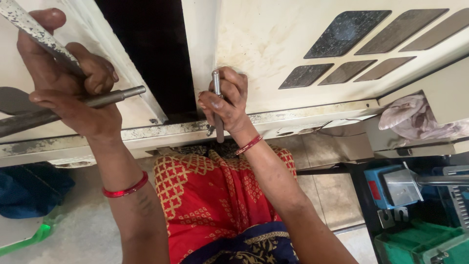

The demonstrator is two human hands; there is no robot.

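Nearest to me is my lap, covered by red patterned cloth [210,200] with a dark printed fold below it, and a red bangle [126,189] sits on my left forearm. To my right, low down, stands a blue and grey metal fixture [393,186] above a green tray [420,244]; to my left a blue cloth [29,188] lies on the floor. Above my knees runs the chipped lower edge of a cream metal panel [273,44]. My right hand [224,100] is closed around a short grey metal rod [217,110], held upright against that panel, its lower tip touching the edge strip beside a small screw. My left hand [73,93] is shut tight on a longer steel bar [105,99], which points right toward the dark opening [146,49] in the panel, and a flat paint-flecked strip [39,34] passes under my thumb. Farther up the panel are dark slanted vent slots [347,27], and a pale rag [415,117] is tucked in a recess on the right.
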